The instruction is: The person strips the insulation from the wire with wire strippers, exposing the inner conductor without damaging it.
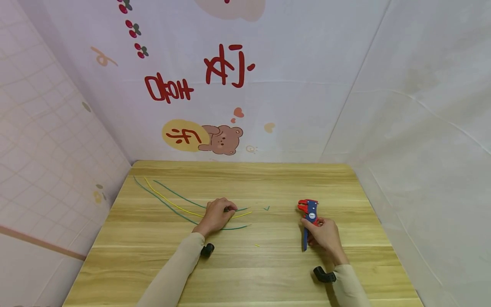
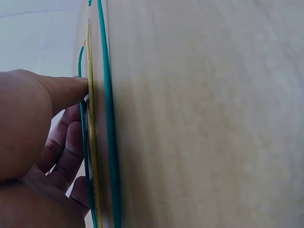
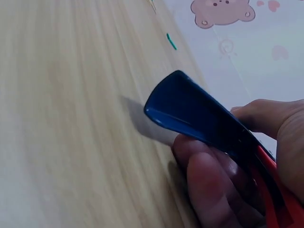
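Three wires lie side by side on the table's left half: a far green wire (image 1: 184, 198), a yellow wire (image 1: 241, 215) between, and a near green wire (image 1: 234, 229). My left hand (image 1: 218, 214) reaches over them, thumb and fingers pinching the far green wire (image 2: 80, 64) near its right end. Bare metal tips show on the yellow wire (image 2: 91, 114) and that green one. On the right, my right hand (image 1: 325, 232) grips a blue and red wire stripper (image 1: 312, 208), its red jaws pointing away from me. The blue handle (image 3: 190, 107) extends past the fingers.
A small bent green scrap (image 1: 267, 208) lies between the hands, with a short yellow scrap (image 1: 257, 245) nearer to me. The wooden table (image 1: 245, 277) meets a printed white wall covering (image 1: 291, 106) at its back edge, and more covering rises on both sides.
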A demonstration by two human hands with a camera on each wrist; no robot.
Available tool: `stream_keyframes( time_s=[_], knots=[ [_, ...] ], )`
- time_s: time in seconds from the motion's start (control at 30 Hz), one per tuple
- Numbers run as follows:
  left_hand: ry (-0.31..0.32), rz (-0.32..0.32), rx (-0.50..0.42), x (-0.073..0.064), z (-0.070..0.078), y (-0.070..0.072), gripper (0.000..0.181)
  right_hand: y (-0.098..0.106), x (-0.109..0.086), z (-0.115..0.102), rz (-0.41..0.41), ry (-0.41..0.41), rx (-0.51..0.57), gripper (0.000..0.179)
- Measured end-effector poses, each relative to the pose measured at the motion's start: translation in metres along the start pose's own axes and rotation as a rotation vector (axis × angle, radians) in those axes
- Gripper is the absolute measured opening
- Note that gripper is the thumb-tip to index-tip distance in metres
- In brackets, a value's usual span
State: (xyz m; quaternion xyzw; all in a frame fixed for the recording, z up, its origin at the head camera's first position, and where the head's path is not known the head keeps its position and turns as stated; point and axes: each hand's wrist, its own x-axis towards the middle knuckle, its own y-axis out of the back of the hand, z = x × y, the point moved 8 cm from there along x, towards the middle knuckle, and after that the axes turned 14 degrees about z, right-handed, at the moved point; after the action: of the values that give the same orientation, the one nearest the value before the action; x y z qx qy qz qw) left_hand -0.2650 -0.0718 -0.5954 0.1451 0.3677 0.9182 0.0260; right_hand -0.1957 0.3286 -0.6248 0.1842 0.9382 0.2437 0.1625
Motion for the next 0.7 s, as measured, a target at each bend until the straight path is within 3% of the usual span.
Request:
stream_keyframes(
  time_s=[0.17,0.37,0.47,0.6,0.7],
  knots=[
    [-0.075,0.05,-0.039,0.0,-0.007,-0.002,0.008,0.004,0.009,0.001,0.01,0.025,-0.062,0.055],
    [-0.123,0.103,-0.064,0.001,-0.024,-0.013,0.007,0.008,0.016,-0.004,0.028,0.07,-0.129,0.054],
    [-0.12,0.096,-0.067,0.002,-0.024,-0.013,0.008,0.009,0.02,-0.006,0.026,0.085,-0.146,0.052],
    [-0.047,0.056,-0.054,0.002,-0.02,-0.013,0.011,0.011,0.026,-0.009,0.041,0.12,-0.187,0.05],
    [-0.036,0.047,-0.048,0.002,-0.019,-0.012,0.01,0.014,0.031,-0.011,0.071,0.166,-0.254,0.051]
  ],
)
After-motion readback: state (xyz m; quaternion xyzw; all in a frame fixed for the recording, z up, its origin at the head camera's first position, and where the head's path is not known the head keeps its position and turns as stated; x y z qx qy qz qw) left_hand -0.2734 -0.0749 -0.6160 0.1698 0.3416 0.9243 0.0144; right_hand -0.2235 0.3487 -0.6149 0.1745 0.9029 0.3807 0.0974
